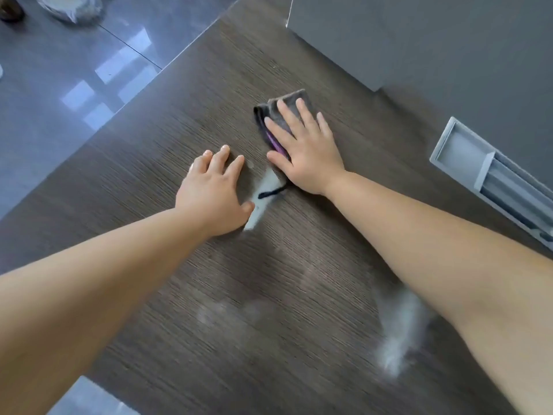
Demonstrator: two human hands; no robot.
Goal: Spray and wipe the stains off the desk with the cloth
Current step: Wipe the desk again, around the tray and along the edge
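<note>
My right hand (pixel 302 145) lies flat with fingers spread on a folded grey cloth (pixel 276 113) with a purple edge, pressing it onto the dark wood-grain desk (pixel 167 139). My left hand (pixel 212 190) rests palm down on the desk just left of the cloth, fingers apart, holding nothing. Between the hands runs a white smear (pixel 263 193) crossed by a short black mark (pixel 270 193). A larger whitish stain (pixel 398 327) sits near my right forearm, and fainter pale patches (pixel 221 313) lie lower on the desk. No spray bottle is in view.
A grey panel or box (pixel 419 40) stands at the desk's far right. A grey recessed cable tray with a lid (pixel 484 175) is set into the desk on the right. The desk's left edge drops to a glossy grey tiled floor (pixel 59 85).
</note>
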